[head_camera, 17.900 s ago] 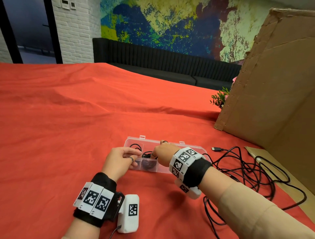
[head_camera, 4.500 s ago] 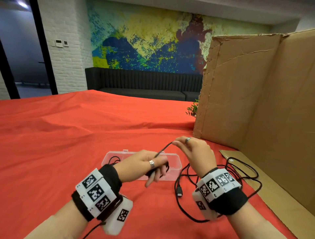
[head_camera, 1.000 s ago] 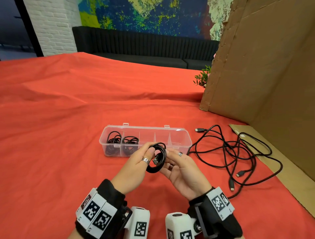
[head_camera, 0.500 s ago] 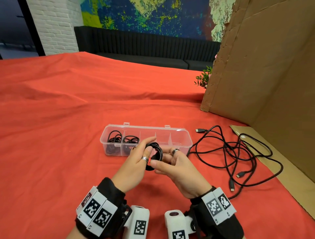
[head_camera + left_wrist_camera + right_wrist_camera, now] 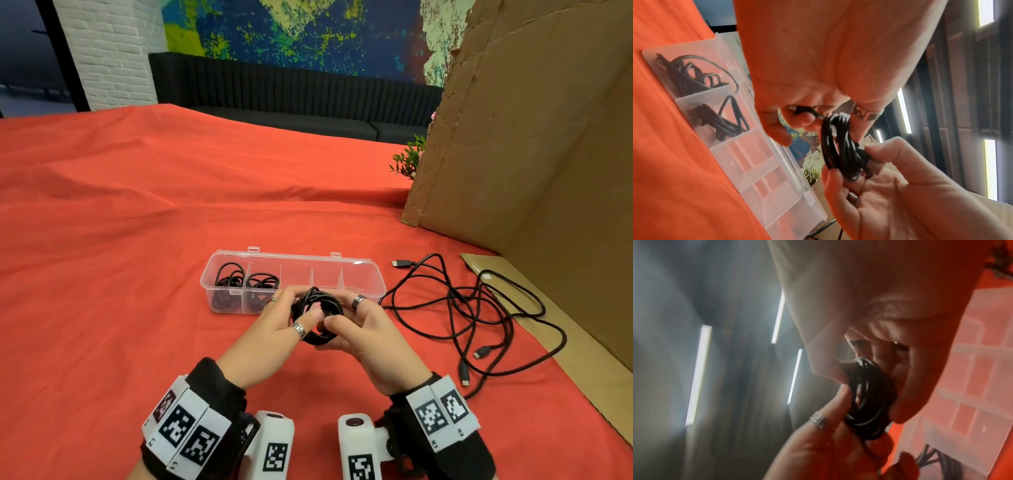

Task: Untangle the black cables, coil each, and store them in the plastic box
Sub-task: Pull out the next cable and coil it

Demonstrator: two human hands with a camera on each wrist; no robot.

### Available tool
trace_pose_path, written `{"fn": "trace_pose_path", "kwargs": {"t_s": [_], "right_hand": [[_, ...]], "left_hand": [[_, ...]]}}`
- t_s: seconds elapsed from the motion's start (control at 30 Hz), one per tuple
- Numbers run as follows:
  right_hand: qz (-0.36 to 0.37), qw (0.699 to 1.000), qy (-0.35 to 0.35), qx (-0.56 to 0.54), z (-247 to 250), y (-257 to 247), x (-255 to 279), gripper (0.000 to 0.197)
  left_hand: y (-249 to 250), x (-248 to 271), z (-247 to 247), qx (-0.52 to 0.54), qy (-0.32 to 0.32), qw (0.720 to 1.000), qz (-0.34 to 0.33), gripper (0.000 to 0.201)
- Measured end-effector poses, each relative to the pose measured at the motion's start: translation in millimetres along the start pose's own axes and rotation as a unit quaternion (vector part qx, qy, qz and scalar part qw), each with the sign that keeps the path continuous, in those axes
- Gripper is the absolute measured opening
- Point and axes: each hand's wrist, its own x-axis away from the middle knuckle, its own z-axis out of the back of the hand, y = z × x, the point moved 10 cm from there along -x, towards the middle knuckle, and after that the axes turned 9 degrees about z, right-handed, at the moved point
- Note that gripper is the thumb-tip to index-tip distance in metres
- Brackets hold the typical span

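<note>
- Left hand [image 5: 270,337] and right hand [image 5: 363,332] both pinch one coil [image 5: 317,317], held just above the cloth [image 5: 102,274].
- The box [image 5: 373,277] is just behind, two coils inside.
- Loose cables [image 5: 479,308] lie right.

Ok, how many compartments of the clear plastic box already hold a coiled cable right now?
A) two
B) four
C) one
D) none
A: the plastic box shows coiled cables in only its two leftmost compartments, while a third coil is held between the left hand and right hand.
</note>
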Motion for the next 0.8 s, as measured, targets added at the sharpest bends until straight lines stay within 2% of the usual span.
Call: {"fn": "trace_pose_path", "kwargs": {"t_s": [0.1, 0.23, 0.37, 0.43, 0.6, 0.8], "right_hand": [[0.010, 1.000, 0.021, 0.018, 4, -4, -1, 0.030], [0.032, 0.998, 0.055, 0.024, 11, -8, -2, 0.015], [0.069, 0.993, 0.073, 0.063, 16, -16, -3, 0.015], [0.078, 0.991, 0.074, 0.080, 16, -18, -4, 0.013], [0.098, 0.978, 0.097, 0.155, 24, -26, -2, 0.015], [0.155, 0.959, 0.123, 0.205, 23, -44, 6, 0.023]], "left_hand": [[-1, 0, 5, 0.041, 0.007, 0.999, 0.020, 0.024], [-3, 0, 9, 0.047, 0.014, 0.998, 0.036, 0.042], [-6, 0, -2, 0.119, -0.036, 0.989, 0.086, 0.049], [-3, 0, -1, 0.134, -0.038, 0.987, 0.075, 0.053], [3, 2, 3, 0.214, -0.025, 0.976, 0.042, 0.047], [3, -1, 20, 0.210, 0.073, 0.975, 0.020, 0.039]]}}
